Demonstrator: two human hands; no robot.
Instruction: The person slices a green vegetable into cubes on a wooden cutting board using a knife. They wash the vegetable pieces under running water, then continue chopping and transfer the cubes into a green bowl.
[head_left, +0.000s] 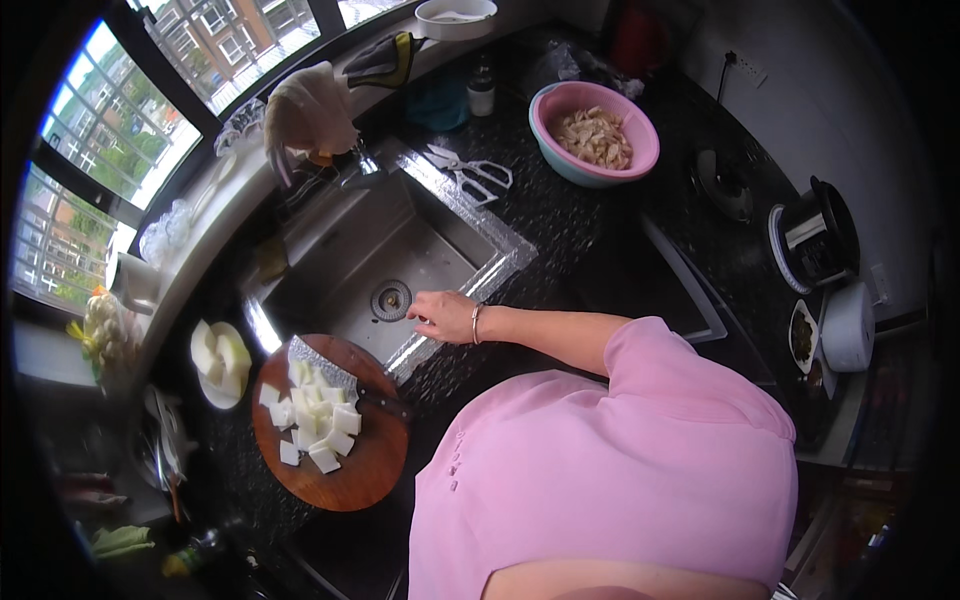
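Note:
My right hand (444, 315), with a bracelet at the wrist, hangs over the near edge of the steel sink (360, 240), close to the drain strainer (391, 300). Its fingers are loosely bent, the thumb apart, and nothing shows in them. My left hand is out of view. Beside the sink lies a round wooden cutting board (352, 480) with a heap of pale, cut melon-like pieces (322, 416). A cleaver (322, 360) rests flat on the board, partly under the pieces. Larger pale wedges (221, 352) sit on a white plate (223, 396) beyond the board.
Kitchen scissors (472, 176) lie beside the sink. A pink colander (641, 127) inside a blue basin (547, 154) holds pale brown slices (592, 139). A cloth (311, 109) drapes over the faucet area. A cooker (821, 232) and a white pot (847, 326) stand far right.

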